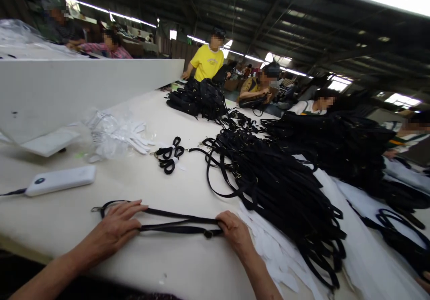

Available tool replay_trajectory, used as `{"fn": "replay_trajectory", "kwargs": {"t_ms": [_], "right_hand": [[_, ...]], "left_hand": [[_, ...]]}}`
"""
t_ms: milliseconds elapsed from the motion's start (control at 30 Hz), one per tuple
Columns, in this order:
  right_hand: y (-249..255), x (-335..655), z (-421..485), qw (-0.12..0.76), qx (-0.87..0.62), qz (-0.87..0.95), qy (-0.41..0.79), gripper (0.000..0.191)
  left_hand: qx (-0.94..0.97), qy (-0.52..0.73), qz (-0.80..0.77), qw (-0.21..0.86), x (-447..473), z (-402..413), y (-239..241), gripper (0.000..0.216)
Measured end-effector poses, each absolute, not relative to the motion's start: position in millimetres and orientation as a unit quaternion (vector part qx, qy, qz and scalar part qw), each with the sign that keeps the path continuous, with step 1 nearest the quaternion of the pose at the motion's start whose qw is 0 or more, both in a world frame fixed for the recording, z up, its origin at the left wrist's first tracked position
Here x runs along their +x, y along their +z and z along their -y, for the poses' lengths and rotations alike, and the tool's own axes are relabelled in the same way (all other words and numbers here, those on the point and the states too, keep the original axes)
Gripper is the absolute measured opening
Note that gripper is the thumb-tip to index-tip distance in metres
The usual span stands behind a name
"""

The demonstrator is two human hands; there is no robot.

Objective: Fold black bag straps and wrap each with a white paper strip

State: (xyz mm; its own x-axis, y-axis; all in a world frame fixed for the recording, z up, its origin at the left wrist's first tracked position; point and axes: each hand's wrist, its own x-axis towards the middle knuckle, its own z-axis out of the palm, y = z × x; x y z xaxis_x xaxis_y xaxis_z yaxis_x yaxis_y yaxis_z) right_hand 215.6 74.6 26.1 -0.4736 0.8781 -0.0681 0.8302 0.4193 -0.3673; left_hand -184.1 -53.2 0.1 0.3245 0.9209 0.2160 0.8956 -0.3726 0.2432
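Note:
A black strap lies in long folded strands across the near table. A metal snap hook shows at its left end, and a dark ring or slider near its right end. My left hand rests over the left part of the strap, fingers stretched out flat across the strands. At the other end, my right hand is closed, pinching the strap's fold between thumb and fingers. Beyond my hands are small bundles of coiled black straps with white bands around them.
A big heap of black straps covers the right, with white paper strips beside it. A white power bank with a cable and clear plastic bags lie left. Black bags are piled farther back, near several people.

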Motion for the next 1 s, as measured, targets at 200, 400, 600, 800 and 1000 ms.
{"fn": "replay_trajectory", "kwargs": {"t_ms": [200, 400, 600, 800, 1000], "right_hand": [[18.9, 214.6, -69.0, 0.119, -0.494, 0.835, 0.212, 0.044], [11.5, 221.3, -63.3, 0.185, -0.440, 0.851, 0.218, 0.062], [13.4, 220.2, -67.3, 0.162, -0.446, 0.844, 0.250, 0.050], [20.6, 221.4, -67.8, 0.172, -0.486, 0.812, 0.274, 0.036], [22.6, 229.3, -61.8, 0.190, -0.534, 0.779, 0.270, 0.032]], "left_hand": [[0.801, 0.062, -0.581, 0.131, -212.6, 40.4, 18.0, 0.024], [0.795, 0.026, -0.577, 0.186, -207.0, 31.0, 34.1, 0.018], [0.805, 0.058, -0.563, 0.179, -211.7, 7.8, 46.1, 0.020], [0.792, 0.077, -0.568, 0.209, -221.9, -10.0, 45.1, 0.027], [0.790, 0.126, -0.573, 0.179, -236.5, 11.5, 5.2, 0.024]]}}
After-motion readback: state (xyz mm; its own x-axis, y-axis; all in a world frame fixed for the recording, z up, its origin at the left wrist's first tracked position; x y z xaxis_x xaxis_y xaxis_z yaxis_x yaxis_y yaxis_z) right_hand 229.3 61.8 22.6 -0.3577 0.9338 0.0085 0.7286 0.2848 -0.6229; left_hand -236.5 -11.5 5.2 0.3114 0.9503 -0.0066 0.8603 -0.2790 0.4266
